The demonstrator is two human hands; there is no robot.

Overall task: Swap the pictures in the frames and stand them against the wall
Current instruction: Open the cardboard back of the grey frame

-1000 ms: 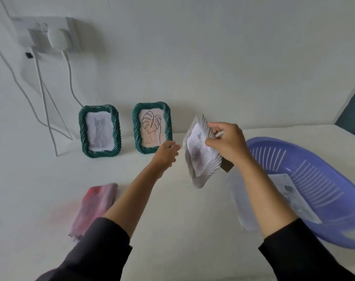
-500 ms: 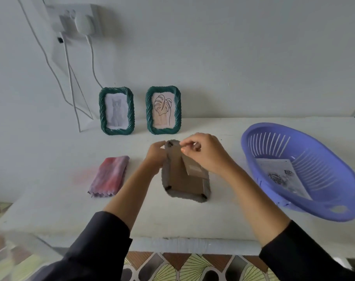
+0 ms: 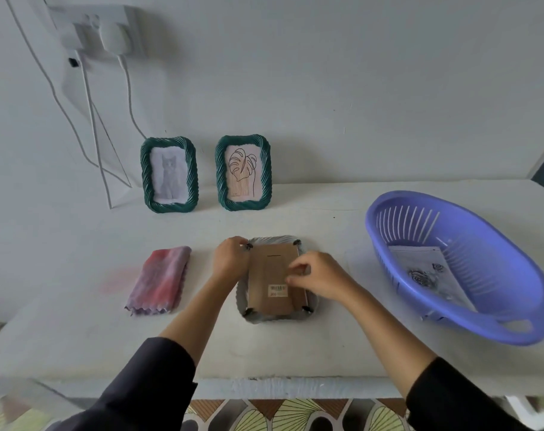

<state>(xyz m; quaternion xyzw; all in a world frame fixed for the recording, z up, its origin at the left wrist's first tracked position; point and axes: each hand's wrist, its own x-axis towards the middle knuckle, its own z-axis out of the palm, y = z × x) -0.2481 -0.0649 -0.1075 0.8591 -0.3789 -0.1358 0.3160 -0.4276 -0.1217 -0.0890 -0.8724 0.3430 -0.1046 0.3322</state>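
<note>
Your grey scalloped picture frame (image 3: 273,318) lies face down on the white surface (image 3: 326,346), brown cardboard backing (image 3: 270,272) up, its long axis running from you toward the wall. Your left hand (image 3: 228,259) curls its grip round the far-left corner, at the black tab (image 3: 249,246). Your right hand (image 3: 320,278) pinches the backing near its right edge, nearer the right-side tabs.
</note>
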